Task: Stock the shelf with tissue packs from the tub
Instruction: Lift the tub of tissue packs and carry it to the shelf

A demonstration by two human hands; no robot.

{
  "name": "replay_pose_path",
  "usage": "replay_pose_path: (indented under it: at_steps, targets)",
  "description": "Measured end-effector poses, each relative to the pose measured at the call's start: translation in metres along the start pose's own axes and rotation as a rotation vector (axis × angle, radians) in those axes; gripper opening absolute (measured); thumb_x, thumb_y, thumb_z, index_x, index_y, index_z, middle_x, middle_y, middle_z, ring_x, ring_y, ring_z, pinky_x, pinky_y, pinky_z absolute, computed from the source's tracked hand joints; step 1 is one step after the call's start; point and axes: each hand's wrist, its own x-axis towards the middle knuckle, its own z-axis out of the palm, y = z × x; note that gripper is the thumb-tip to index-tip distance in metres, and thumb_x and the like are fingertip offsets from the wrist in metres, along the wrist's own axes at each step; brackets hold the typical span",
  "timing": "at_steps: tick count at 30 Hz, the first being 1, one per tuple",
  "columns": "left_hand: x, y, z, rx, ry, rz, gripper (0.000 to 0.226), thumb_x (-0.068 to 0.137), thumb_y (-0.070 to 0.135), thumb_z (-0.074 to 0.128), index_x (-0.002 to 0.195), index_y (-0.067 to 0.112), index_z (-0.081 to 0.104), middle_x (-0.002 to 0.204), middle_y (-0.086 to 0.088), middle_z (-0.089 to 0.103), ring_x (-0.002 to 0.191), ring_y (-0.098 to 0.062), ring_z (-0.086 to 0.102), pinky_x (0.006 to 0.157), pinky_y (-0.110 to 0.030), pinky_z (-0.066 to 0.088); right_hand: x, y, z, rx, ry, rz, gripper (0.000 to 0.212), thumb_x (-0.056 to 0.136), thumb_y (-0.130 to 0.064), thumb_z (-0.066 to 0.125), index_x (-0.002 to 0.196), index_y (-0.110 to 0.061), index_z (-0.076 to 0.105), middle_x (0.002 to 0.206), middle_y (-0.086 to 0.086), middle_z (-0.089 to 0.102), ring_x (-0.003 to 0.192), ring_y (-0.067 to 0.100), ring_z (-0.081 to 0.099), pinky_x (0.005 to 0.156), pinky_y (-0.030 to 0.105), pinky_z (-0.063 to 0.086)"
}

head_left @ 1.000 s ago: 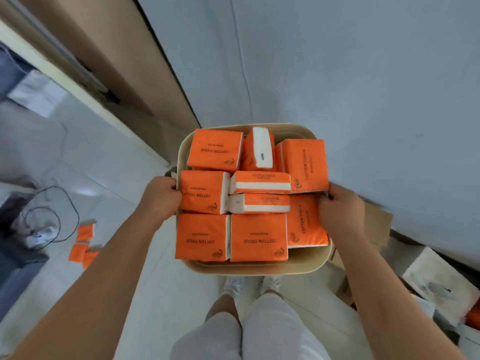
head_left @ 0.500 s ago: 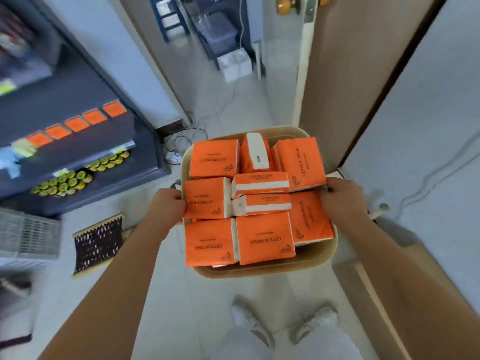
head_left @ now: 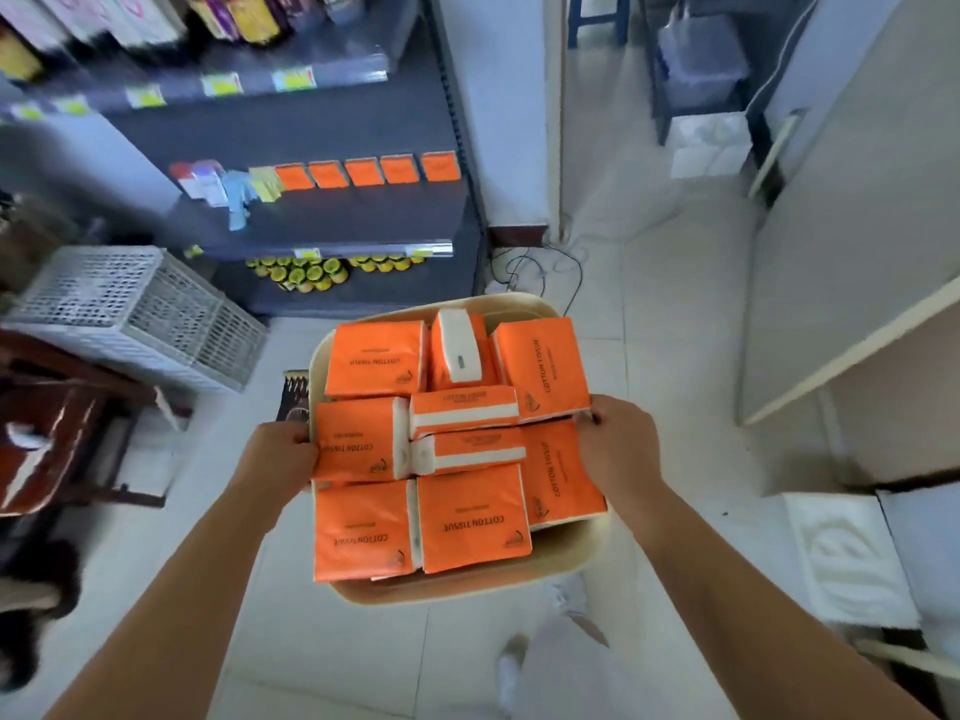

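Nine or so tissue packs [head_left: 470, 517] heaped in tub [head_left: 457, 595], some above rim. Tub carried above floor, well apart from shelf [head_left: 322, 215]. Left hand [head_left: 280, 454] curled round left rim, right hand [head_left: 618, 449] curled round right rim; fingertips mostly hidden. Blurred orange row [head_left: 363, 171] on shelf probably same packs. Hold tub level, step clear of floor cable [head_left: 540, 272], set tub down beside shelf before picking.

1 wide-angle camera on the person's head looks forward and steeply down, close above the tub [head_left: 467, 590], shelf [head_left: 337, 215] at 11 o'clock.
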Motion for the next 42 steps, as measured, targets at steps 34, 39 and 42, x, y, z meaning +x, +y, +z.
replay_pose_path:
  at_steps: [34, 39, 42]
  targets:
    - [0.360, -0.192, -0.348, -0.166, 0.170, -0.291, 0.022, 0.080, -0.002, 0.049, 0.079, 0.001, 0.071, 0.083, -0.022, 0.070, 0.080, -0.040, 0.071, 0.075, -0.058, 0.062, 0.187, -0.470, 0.408, -0.196, -0.310, -0.325, 0.028, 0.102, -0.022, 0.057, 0.077, -0.021, 0.069, 0.075, -0.004, 0.067, 0.072, 0.015, 0.064, 0.060, 0.026, 0.043]
    - [0.418, -0.186, -0.377, -0.152, 0.192, -0.288, 0.022, 0.072, -0.001, 0.046, 0.077, -0.007, 0.066, 0.079, -0.030, 0.065, 0.078, -0.047, 0.069, 0.070, -0.060, 0.060, 0.224, -0.516, 0.437, -0.234, -0.279, -0.339, 0.024, 0.100, -0.019, 0.057, 0.082, -0.012, 0.072, 0.076, 0.004, 0.069, 0.073, 0.024, 0.066, 0.068, 0.037, 0.054]
    - [0.454, -0.186, -0.396, -0.161, 0.205, -0.269, 0.017, 0.069, -0.002, 0.046, 0.073, -0.009, 0.061, 0.075, -0.032, 0.062, 0.065, -0.039, 0.064, 0.059, -0.045, 0.053, 0.245, -0.546, 0.457, -0.252, -0.273, -0.307, 0.023, 0.099, -0.023, 0.058, 0.082, -0.013, 0.071, 0.076, 0.002, 0.069, 0.073, 0.022, 0.067, 0.073, 0.044, 0.058]
